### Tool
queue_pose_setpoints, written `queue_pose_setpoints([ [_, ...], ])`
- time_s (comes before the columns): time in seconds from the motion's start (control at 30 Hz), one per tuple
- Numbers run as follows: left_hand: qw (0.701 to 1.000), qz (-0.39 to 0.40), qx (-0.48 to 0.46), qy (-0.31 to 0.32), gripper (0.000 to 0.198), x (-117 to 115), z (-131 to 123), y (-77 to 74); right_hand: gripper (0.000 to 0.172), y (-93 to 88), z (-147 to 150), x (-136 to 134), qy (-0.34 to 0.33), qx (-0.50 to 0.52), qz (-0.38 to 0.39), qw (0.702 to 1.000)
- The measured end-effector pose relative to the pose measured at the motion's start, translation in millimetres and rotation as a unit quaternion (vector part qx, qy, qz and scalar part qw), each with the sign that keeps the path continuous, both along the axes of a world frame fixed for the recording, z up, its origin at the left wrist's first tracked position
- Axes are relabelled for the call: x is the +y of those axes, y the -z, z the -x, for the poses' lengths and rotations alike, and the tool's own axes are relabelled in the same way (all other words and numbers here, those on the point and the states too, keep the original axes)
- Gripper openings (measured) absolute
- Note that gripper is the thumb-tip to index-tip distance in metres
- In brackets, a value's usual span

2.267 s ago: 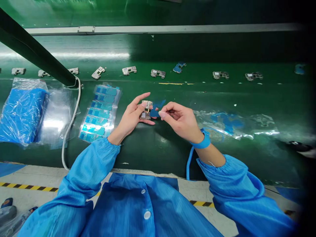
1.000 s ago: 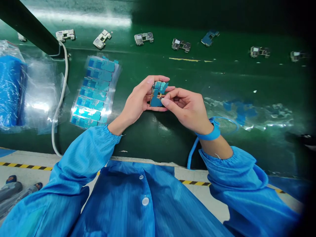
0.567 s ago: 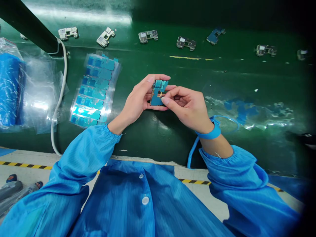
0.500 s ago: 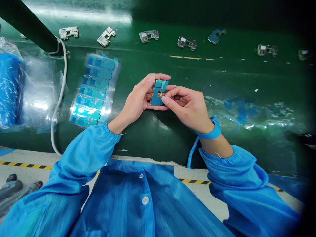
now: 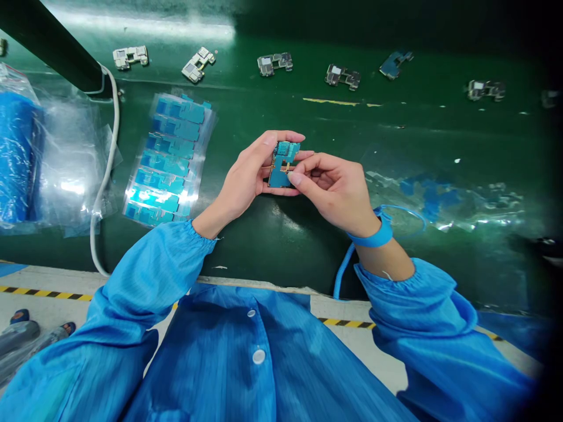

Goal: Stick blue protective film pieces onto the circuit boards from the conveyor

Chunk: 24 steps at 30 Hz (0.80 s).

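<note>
A small circuit board (image 5: 281, 164), mostly covered by blue film with gold contacts showing, sits at frame centre above the green belt (image 5: 308, 123). The left hand (image 5: 250, 176) clasps its left edge; the right hand (image 5: 332, 190) pinches its right edge. Sheets of blue stickers (image 5: 169, 159) lie left.

Light from above falls bright on the glossy green counter (image 5: 281, 252), leaving a white streak of glare along its far side. The plastic bags (image 5: 74, 181) and sticker sheets (image 5: 169, 158) at left flare white. The left hand (image 5: 244, 179), right hand (image 5: 336, 190) and the small board (image 5: 281, 164) between them are sharp, with a soft shadow beneath; the right edge sinks into a dark, blurred vignette
</note>
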<state>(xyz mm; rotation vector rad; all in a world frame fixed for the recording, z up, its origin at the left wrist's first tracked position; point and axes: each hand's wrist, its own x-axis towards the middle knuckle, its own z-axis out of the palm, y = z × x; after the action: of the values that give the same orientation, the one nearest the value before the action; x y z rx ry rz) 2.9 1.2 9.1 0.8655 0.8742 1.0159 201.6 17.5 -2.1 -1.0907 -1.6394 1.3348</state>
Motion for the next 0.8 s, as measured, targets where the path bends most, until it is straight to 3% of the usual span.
queue_pose_setpoints([
  [0.33, 1.000, 0.009, 0.007, 0.005, 0.049, -1.2, 0.0, -2.4, 0.031, 2.0, 0.1, -1.1, 0.002, 0.004, -0.009, 1.000],
  [0.63, 1.000, 0.000, -0.007, -0.006, 0.047, -0.4, -1.6, 3.8, 0.045, -0.2, 1.0, -0.6, 0.003, -0.011, -0.002, 1.000],
  [0.8, 1.000, 0.005, -0.005, -0.009, 0.048, -0.8, -1.5, 2.4, 0.043, 1.1, -0.4, -0.8, 0.002, -0.009, -0.006, 1.000],
])
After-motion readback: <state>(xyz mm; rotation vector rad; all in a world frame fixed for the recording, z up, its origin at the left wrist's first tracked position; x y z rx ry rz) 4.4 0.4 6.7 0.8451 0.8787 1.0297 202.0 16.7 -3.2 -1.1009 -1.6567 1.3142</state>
